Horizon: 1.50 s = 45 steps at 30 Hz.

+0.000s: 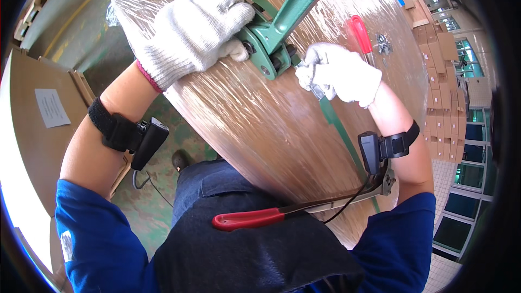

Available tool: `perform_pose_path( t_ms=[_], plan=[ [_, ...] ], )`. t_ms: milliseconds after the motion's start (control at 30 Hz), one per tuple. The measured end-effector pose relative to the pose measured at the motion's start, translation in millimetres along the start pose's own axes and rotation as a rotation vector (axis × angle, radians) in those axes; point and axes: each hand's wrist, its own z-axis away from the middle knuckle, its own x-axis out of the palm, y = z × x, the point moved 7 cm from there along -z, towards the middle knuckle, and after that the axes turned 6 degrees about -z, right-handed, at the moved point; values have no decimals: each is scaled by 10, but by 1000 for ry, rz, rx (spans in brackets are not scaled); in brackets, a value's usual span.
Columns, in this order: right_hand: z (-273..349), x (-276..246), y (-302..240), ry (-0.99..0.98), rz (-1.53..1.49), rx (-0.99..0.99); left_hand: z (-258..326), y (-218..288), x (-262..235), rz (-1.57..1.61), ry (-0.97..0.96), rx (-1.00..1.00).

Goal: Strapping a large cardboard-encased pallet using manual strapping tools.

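My left hand (pixel 203 24), in a white knit glove, is closed around the body of a green strapping tensioner (pixel 266 49). The tensioner's long lever (pixel 304 0) rises toward the upper right. Just right of its foot, my gloved right hand (pixel 342 73) pinches a green strap (pixel 339 125) where a small grey metal seal (pixel 317 92) shows under the fingers. From there the strap runs toward me across a large carton load (pixel 255 119) wrapped in clear film. My fingertips partly hide the seal.
A red-handled strapping sealer (pixel 249 220) lies across the load's near edge. Another red handle (pixel 358 30) and a small heap of metal seals (pixel 383 44) sit beyond my right hand. A tall carton (pixel 43 97) stands left; stacked boxes (pixel 442 97) line the right.
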Motion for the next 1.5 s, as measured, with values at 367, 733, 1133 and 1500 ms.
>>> perform_pose_path(
  t_ms=[367,733,1133,1500],
  plan=[
    [75,372,-215,215,1057,35,-14,-1,-123,80,-70,43],
    [327,811,-145,342,2113,-531,1,-20,-72,136,14,74],
    [215,97,-118,429,598,-80,46,-80,-67,344,127,85],
    [51,43,-52,167,259,254,29,-69,-91,353,162,70]
  ],
)
